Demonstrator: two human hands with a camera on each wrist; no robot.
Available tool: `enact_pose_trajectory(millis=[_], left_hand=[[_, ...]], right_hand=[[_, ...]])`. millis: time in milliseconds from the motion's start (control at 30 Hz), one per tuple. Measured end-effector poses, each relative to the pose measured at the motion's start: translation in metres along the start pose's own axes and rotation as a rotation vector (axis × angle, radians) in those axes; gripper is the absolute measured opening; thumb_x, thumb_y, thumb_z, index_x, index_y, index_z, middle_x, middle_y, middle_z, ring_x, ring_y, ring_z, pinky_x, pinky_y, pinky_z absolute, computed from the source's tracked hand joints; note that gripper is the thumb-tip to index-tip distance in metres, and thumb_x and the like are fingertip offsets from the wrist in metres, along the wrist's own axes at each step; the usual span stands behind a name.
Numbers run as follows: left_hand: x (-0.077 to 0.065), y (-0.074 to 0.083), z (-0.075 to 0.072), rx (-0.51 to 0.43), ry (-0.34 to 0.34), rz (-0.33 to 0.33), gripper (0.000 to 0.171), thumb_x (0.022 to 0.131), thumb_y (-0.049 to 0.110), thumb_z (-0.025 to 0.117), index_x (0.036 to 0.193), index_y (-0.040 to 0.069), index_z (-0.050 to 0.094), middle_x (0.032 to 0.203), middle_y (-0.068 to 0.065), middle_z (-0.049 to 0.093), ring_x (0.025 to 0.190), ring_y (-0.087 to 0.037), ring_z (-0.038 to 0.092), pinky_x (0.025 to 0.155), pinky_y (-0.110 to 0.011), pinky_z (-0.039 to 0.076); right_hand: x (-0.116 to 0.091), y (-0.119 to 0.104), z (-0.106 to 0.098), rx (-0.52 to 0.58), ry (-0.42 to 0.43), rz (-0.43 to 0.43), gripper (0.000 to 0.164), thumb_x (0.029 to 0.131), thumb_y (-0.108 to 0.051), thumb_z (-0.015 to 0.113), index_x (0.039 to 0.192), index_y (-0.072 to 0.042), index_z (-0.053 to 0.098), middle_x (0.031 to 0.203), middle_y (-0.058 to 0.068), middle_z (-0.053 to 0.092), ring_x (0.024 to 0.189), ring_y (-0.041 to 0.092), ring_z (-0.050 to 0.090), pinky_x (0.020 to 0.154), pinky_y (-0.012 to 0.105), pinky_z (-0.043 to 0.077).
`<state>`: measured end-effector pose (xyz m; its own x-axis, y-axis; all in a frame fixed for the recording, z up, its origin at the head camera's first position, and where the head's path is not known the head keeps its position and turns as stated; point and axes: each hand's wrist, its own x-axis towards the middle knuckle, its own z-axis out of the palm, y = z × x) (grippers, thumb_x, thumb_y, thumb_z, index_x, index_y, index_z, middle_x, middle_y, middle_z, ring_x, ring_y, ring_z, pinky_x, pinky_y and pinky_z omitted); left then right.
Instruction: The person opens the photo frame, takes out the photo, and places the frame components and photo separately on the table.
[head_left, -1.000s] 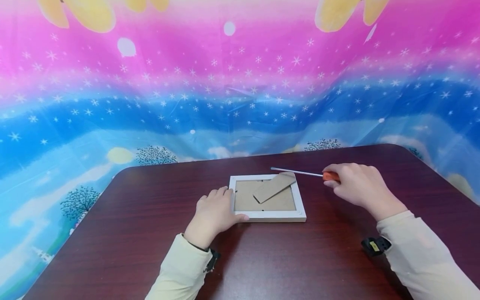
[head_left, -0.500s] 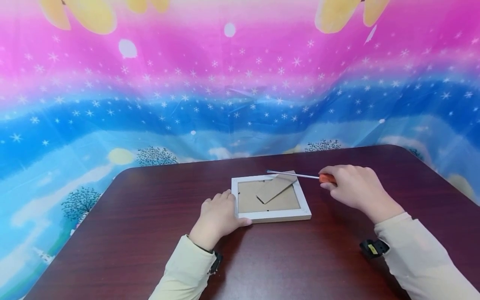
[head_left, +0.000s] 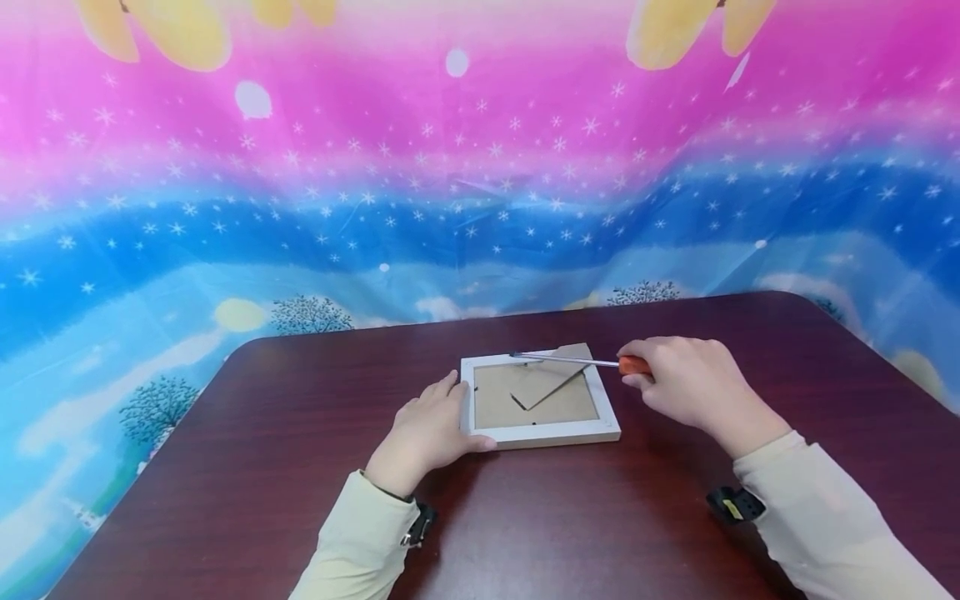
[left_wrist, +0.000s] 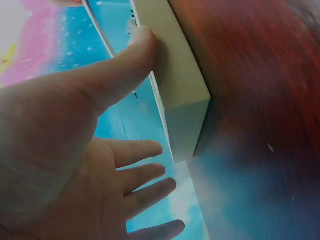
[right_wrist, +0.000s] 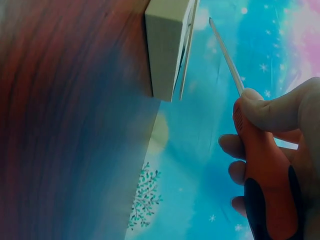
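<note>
A white picture frame (head_left: 562,432) lies face down on the table, its brown backing board (head_left: 495,404) showing and a brown stand flap (head_left: 551,382) slanting across it past the far right corner. My left hand (head_left: 422,432) is at the frame's left side. In the left wrist view its thumb (left_wrist: 142,47) presses the near edge while the other fingers stay straight. My right hand (head_left: 693,379) grips a screwdriver (right_wrist: 270,175) by its orange and black handle. The flat-tipped shaft (head_left: 570,359) points left, above the frame's far side and overlapping the flap in the head view.
The table (head_left: 300,467) is dark reddish wood with rounded far corners. Behind it hangs a pink and blue cloth (head_left: 420,225) printed with snowflakes and trees. Small dark tabs dot the inner border of the frame. Each wrist wears a black strap.
My right hand has brought the screwdriver left and nearer, so its shaft now crosses above the frame's far side. The frame has shifted slightly right, with my left hand still at its side.
</note>
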<state>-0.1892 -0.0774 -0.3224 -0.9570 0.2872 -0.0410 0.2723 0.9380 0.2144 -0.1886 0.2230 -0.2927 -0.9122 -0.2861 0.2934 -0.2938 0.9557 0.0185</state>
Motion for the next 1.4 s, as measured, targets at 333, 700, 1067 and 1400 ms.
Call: enact_pose_trajectory(millis=[333, 700, 1067, 1400], left_hand=[[0.001, -0.003, 0.003, 0.019, 0.005, 0.011, 0.091, 0.071, 0.059, 0.068, 0.140, 0.006, 0.043, 0.149, -0.011, 0.043, 0.132, -0.030, 0.040, 0.105, -0.055, 0.038], [0.002, -0.003, 0.003, 0.020, 0.011, 0.013, 0.090, 0.070, 0.060, 0.068, 0.139, 0.007, 0.045, 0.149, -0.009, 0.043, 0.132, -0.028, 0.040, 0.103, -0.055, 0.039], [0.002, -0.003, 0.003, 0.001, 0.011, 0.016, 0.090, 0.070, 0.058, 0.069, 0.140, 0.007, 0.044, 0.149, -0.009, 0.043, 0.132, -0.029, 0.041, 0.103, -0.056, 0.039], [0.003, -0.004, 0.003, 0.011, 0.012, 0.024, 0.089, 0.071, 0.059, 0.068, 0.140, 0.008, 0.045, 0.148, -0.009, 0.044, 0.131, -0.028, 0.042, 0.102, -0.055, 0.040]], right_hand=[[0.000, -0.016, 0.006, 0.003, 0.028, -0.055, 0.028, 0.077, -0.026, 0.070, 0.103, -0.017, 0.072, 0.080, 0.002, 0.073, 0.062, 0.016, 0.058, 0.047, 0.036, 0.047], [0.000, -0.026, 0.009, 0.013, 0.049, -0.096, 0.026, 0.076, -0.024, 0.071, 0.100, -0.018, 0.072, 0.079, 0.000, 0.073, 0.058, 0.013, 0.053, 0.045, 0.033, 0.043], [-0.001, -0.030, 0.010, 0.007, 0.060, -0.129, 0.019, 0.075, -0.021, 0.070, 0.093, -0.019, 0.071, 0.070, -0.004, 0.067, 0.053, 0.011, 0.048, 0.042, 0.029, 0.039], [-0.001, -0.032, 0.013, 0.003, 0.041, -0.135, 0.019, 0.073, -0.024, 0.073, 0.092, -0.020, 0.070, 0.068, -0.006, 0.064, 0.054, 0.011, 0.046, 0.043, 0.029, 0.037]])
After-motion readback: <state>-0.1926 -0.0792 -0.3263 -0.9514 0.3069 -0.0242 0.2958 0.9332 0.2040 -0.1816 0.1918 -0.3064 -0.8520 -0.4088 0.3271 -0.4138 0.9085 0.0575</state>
